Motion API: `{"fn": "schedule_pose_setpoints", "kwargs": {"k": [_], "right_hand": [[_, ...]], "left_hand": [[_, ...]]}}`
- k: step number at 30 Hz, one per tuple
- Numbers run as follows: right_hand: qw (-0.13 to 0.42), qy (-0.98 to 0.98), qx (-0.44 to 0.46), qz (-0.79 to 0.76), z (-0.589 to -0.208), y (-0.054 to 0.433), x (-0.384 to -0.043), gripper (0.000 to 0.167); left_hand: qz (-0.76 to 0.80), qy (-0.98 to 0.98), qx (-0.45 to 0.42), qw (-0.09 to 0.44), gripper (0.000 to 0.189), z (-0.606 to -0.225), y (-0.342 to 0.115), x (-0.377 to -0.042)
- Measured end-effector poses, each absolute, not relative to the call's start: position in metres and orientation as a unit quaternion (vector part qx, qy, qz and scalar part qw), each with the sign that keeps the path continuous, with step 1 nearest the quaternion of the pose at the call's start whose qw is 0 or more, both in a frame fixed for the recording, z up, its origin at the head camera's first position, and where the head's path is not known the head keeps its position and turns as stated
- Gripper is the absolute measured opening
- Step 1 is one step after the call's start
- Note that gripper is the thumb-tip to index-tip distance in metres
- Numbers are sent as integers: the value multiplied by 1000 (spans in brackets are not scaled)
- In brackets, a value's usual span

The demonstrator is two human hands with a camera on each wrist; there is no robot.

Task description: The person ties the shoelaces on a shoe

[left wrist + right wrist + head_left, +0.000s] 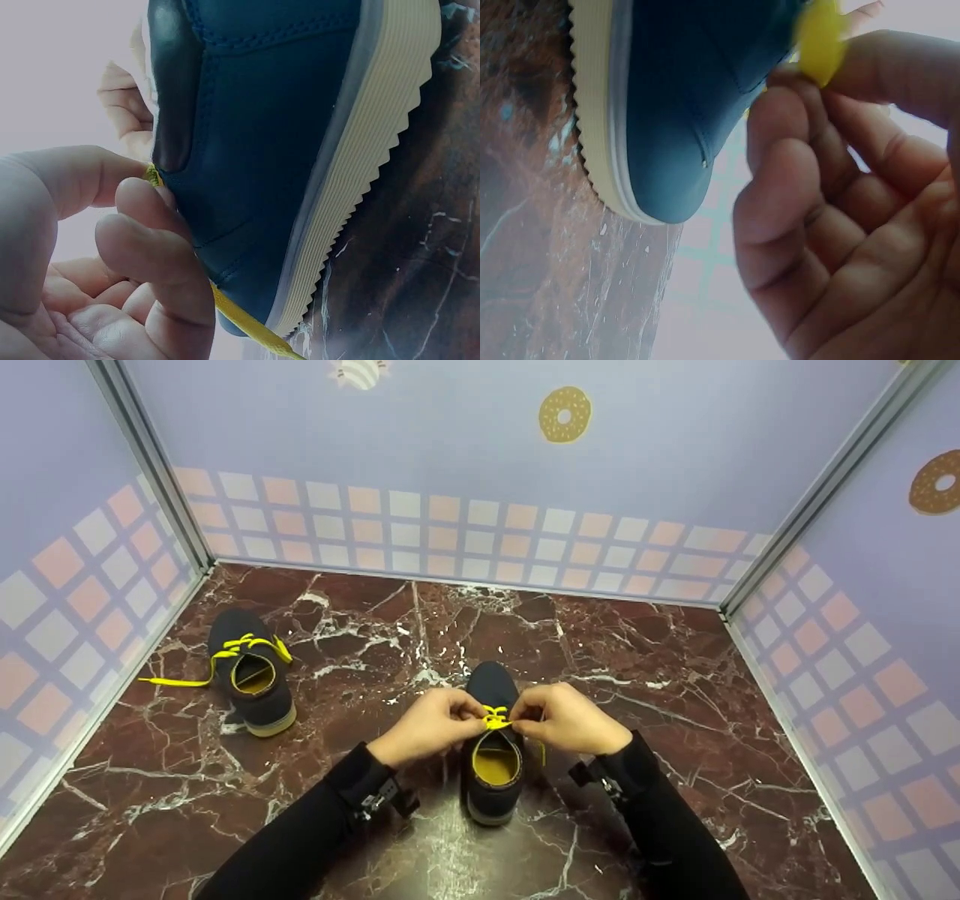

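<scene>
Two shoes (493,684), three walls (465,442), two sleeves (300,829)

A dark reddish-brown surface (645,825), patterned like marble, is crossed by white, branching veins, and light is reflected in it at six o'clock. Near its middle, a dark shoe (495,791) is set sole down, with its toe aimed at twelve o'clock. From there, at ten o'clock and well apart, a second dark shoe (259,703) is also rested sole down, its toe turned between eleven and twelve o'clock. From that one, a loose yellow lace end (180,683) is stretched out toward nine o'clock.
</scene>
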State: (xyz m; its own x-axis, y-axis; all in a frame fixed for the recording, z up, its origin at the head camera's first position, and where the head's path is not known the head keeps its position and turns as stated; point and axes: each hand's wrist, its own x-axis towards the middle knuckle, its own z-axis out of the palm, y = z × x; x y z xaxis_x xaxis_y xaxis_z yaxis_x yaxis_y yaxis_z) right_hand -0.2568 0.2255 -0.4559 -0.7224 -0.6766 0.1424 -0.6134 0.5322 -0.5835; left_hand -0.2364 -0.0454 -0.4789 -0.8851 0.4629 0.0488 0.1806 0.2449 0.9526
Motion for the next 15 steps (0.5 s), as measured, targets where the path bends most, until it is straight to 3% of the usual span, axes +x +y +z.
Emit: {"fn": "schedule_pose_setpoints", "kwargs": {"k": [15], "right_hand": [[88,877,-344,-324,-455,228,-257,10]], "left_hand": [[579,780,203,125,21,-478,-46,-236]]}}
